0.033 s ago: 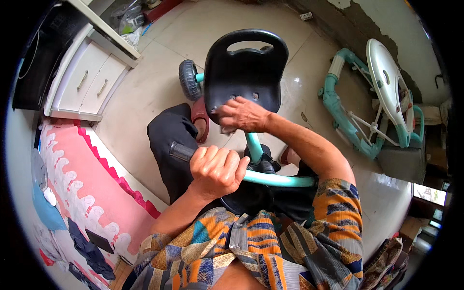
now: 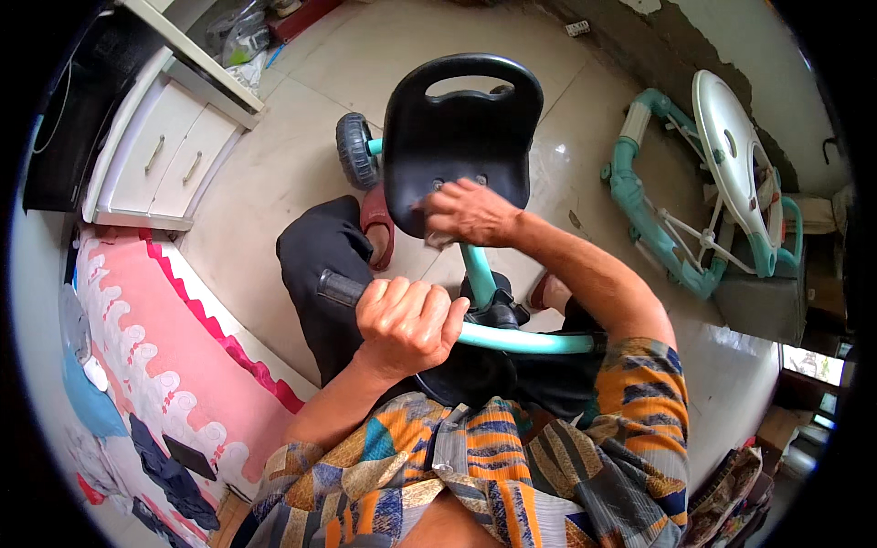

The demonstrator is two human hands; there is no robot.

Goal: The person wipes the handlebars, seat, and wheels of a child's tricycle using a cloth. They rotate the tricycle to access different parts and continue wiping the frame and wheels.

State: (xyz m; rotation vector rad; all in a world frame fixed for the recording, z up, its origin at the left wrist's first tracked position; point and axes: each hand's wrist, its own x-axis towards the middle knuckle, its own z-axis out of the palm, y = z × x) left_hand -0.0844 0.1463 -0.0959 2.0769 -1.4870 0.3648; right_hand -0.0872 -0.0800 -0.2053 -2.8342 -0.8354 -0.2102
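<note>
A child's tricycle stands between my knees, with a black plastic seat (image 2: pixel 457 119), a teal frame tube (image 2: pixel 477 269) and a teal handlebar (image 2: pixel 530 342). My left hand (image 2: pixel 406 320) is closed around the handlebar next to its black grip (image 2: pixel 338 288). My right hand (image 2: pixel 470 212) rests on the front edge of the seat, pressing a small pale cloth-like piece (image 2: pixel 438 240) against it. What that piece is cannot be told.
A black rear wheel (image 2: pixel 352 151) shows left of the seat. A white drawer cabinet (image 2: pixel 169 160) stands at upper left, a pink scalloped bed cover (image 2: pixel 155 329) at left. A teal and white baby walker (image 2: pixel 713 183) lies folded at right on the tiled floor (image 2: pixel 274 183).
</note>
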